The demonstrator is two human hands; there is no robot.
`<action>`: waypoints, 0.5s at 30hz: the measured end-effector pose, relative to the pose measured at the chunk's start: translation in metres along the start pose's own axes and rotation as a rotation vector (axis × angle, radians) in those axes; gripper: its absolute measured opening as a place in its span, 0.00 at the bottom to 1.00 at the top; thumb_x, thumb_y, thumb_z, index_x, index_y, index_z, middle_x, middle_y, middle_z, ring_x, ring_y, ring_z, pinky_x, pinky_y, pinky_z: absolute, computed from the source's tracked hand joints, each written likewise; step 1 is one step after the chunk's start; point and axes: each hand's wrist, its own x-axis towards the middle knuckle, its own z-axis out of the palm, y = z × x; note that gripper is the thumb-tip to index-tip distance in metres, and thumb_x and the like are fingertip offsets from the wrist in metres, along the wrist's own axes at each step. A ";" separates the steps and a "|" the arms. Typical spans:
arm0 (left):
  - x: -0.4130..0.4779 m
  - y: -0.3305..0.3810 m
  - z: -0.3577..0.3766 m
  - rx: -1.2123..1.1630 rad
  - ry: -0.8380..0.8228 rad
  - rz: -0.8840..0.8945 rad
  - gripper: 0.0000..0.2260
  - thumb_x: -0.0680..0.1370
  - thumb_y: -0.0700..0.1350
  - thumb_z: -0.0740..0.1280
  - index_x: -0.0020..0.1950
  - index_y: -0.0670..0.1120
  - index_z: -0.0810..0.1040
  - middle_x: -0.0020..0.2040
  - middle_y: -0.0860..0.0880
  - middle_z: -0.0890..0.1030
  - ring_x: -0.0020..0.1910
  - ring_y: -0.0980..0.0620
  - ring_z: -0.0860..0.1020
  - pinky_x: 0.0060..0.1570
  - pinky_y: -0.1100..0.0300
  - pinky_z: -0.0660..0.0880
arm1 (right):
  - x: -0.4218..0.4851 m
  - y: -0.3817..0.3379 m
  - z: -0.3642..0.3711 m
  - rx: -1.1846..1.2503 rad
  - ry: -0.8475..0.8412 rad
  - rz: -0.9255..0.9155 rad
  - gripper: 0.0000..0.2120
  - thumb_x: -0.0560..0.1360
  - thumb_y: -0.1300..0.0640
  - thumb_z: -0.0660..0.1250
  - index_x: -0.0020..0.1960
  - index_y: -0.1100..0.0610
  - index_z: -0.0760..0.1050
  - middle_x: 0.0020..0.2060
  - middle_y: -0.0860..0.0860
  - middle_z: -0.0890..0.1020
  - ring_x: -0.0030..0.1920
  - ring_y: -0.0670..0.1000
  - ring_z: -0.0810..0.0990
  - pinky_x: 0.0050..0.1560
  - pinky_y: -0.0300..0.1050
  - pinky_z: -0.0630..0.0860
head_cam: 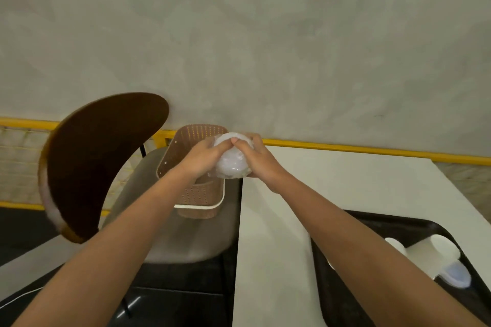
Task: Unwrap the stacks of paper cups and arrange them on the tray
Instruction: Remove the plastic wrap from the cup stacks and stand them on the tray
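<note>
Fingers (222, 145) of the left hand (203, 160) and those of the right hand (263, 159) curl round a wrapped stack (230, 163) of cups. Both sets clamp on its clear plastic, and the thumbs meet on top. The stack is held in the air over the table's (345, 183) left edge, just above a basket (198, 195).

Nearest, at lower right, a black tray (393, 228) lies on the white table. On it a stack of white cups (427, 256) lies on its side, with bluish plastic (455, 275) at its near end. Another cup (396, 244) shows just beside the right forearm.

Left of the table stands a chair (101, 164) with a grey seat and dark brown back. The brown perforated basket sits on the seat. Behind it all a yellow rail (358, 149) runs along a grey wall (265, 48).
</note>
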 end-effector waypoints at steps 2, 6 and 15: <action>-0.010 0.007 0.016 -0.095 0.002 0.006 0.14 0.79 0.53 0.63 0.60 0.47 0.75 0.55 0.45 0.80 0.49 0.50 0.80 0.45 0.58 0.78 | -0.014 -0.003 -0.013 0.028 0.016 -0.007 0.22 0.75 0.41 0.62 0.65 0.47 0.64 0.60 0.50 0.74 0.58 0.52 0.77 0.59 0.55 0.77; -0.031 0.021 0.053 -0.230 0.036 -0.014 0.24 0.73 0.61 0.65 0.61 0.46 0.75 0.58 0.45 0.80 0.52 0.49 0.81 0.52 0.47 0.80 | -0.042 -0.003 -0.046 0.032 0.036 -0.004 0.24 0.73 0.39 0.65 0.64 0.47 0.63 0.59 0.49 0.75 0.55 0.50 0.78 0.52 0.49 0.79; -0.084 0.050 0.152 -0.309 0.076 -0.041 0.23 0.77 0.60 0.61 0.65 0.47 0.73 0.59 0.47 0.79 0.53 0.50 0.80 0.43 0.57 0.75 | -0.113 0.025 -0.136 -0.108 0.022 -0.001 0.32 0.69 0.40 0.70 0.66 0.51 0.62 0.57 0.48 0.75 0.56 0.49 0.78 0.57 0.47 0.76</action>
